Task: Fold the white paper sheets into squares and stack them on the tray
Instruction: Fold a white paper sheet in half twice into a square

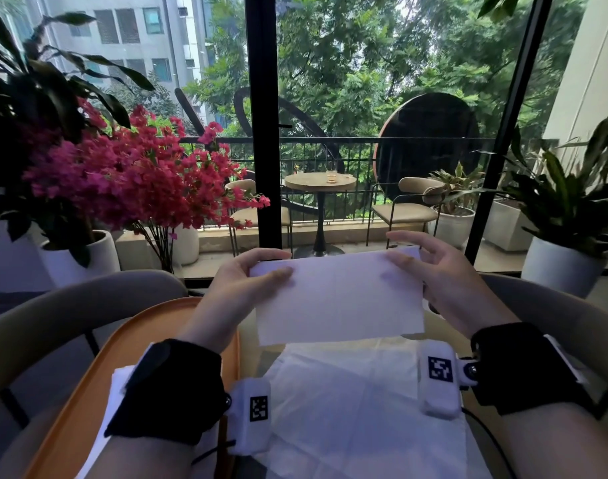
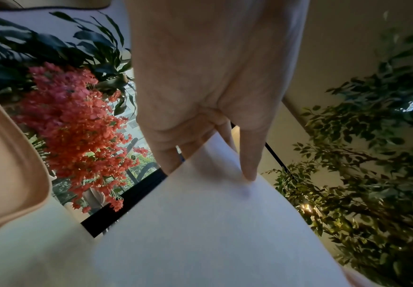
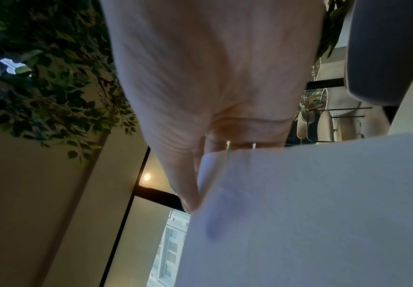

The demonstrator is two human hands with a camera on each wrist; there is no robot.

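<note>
I hold a white paper sheet (image 1: pixel 337 299), folded to a wide rectangle, in the air above the table. My left hand (image 1: pixel 261 271) pinches its upper left corner between thumb and fingers. My right hand (image 1: pixel 404 255) pinches the upper right corner. The wrist views show the same paper sheet (image 2: pixel 200 233) (image 3: pixel 311 213) with a thumb on the near face, left hand (image 2: pixel 212 155) and right hand (image 3: pixel 198 174). More unfolded white sheets (image 1: pixel 358 409) lie flat on the table below. An orange tray (image 1: pixel 98 368) sits at the left, with a folded white piece (image 1: pixel 117 382) partly hidden under my left wrist.
Curved grey chair backs (image 1: pixel 71 305) stand across the table on both sides. Red flowers (image 1: pixel 130 174) and potted plants (image 1: pixel 565 209) line the window (image 1: pixel 264 133) behind.
</note>
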